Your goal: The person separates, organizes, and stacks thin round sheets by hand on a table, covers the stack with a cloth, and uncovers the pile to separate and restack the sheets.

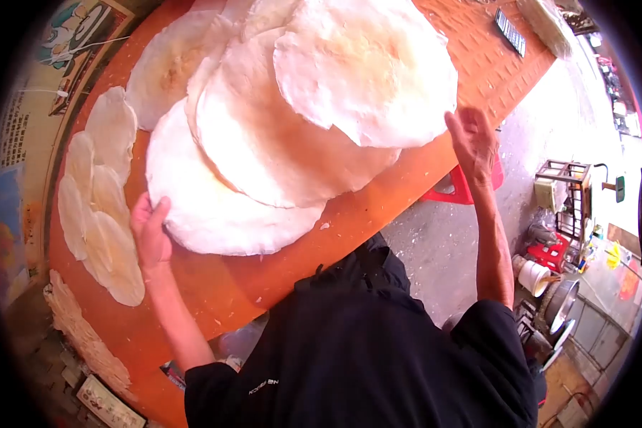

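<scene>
Large round white sheets, thin and floury-looking, overlap on the orange table. My left hand touches the left edge of the lowest front sheet, thumb on top and fingers at its rim; whether it grips the edge is hard to tell. My right hand is at the right edge of the top sheet, fingers apart, palm partly showing, with nothing visible in it. Between these two sheets lies a middle sheet. Another round sheet lies behind at the left.
Smaller pale pieces overlap at the table's left side. A dark remote control lies at the far right corner. A red stool stands beside the table's edge. Pots and a metal rack are at the right.
</scene>
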Demonstrator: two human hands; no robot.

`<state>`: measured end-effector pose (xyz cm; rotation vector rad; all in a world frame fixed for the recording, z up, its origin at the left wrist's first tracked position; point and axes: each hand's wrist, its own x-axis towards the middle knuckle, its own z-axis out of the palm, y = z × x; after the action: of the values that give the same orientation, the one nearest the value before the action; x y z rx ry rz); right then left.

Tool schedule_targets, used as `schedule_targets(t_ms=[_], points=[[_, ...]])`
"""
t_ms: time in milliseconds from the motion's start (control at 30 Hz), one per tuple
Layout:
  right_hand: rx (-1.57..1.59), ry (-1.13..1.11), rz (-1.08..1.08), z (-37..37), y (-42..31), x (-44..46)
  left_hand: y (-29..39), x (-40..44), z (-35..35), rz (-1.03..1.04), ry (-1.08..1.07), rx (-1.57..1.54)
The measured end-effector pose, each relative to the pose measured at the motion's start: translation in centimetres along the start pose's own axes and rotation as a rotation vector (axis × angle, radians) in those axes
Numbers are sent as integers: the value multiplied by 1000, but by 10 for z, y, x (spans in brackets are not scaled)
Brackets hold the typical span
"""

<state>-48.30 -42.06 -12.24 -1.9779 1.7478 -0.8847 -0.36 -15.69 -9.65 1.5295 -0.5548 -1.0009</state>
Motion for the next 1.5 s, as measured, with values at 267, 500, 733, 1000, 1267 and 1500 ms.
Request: schedule_targets(t_ms=[267, 500, 733, 1000, 1267, 1500], points=[[-275, -373, -466, 96, -27, -39, 143, -14, 25, 276, 157, 239], [-278, -370, -420, 102, -28, -42, 238, 39, 125, 448, 89, 427], [-292, -361, -403, 99, -31, -41, 240, 41, 185, 718, 129, 0], [27, -87, -377, 59, 10, -34, -6, 109, 83, -152, 140, -48], [-376, 179, -136, 72, 123, -33, -55, 197, -7, -247, 661, -225], [-431, 198, -130, 74, 126, -30, -42, 236, -20, -366, 567, -614]])
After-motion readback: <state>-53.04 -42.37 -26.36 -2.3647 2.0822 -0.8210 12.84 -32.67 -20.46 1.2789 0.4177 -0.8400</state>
